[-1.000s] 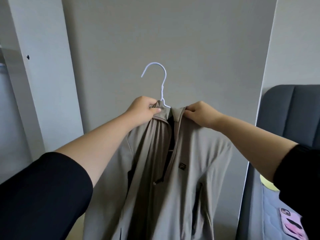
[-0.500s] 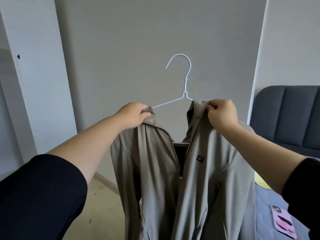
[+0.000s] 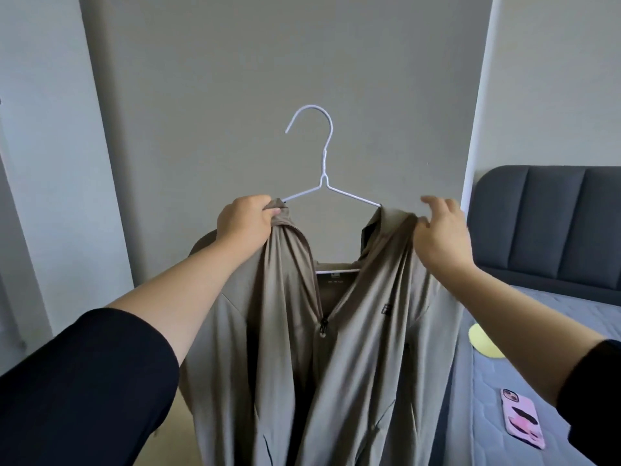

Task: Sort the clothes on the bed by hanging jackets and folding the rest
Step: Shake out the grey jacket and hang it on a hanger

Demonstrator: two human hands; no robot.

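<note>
A beige zip jacket (image 3: 363, 331) hangs in front of me on a white wire hanger (image 3: 323, 169), both held up in the air before the grey wall. My left hand (image 3: 243, 223) is closed on the jacket's left collar edge and the hanger's left arm. My right hand (image 3: 440, 235) rests on the right shoulder of the jacket with its fingers loosely spread, thumb pressing the cloth. The jacket front is unzipped at the top and its zipper pull shows in the middle. The hanger hook points left and is hooked on nothing.
A bed with a blue-grey mattress (image 3: 524, 381) and a dark padded headboard (image 3: 551, 227) stands at the right. On it lie a pink phone (image 3: 522, 418) and a pale yellow object (image 3: 482, 341). A white panel (image 3: 43, 163) rises at the left.
My hands have drawn apart, spreading the jacket's collar along the hanger's arms. My right hand's fingers have loosened from a pinch on the collar to a loose hold at the shoulder.
</note>
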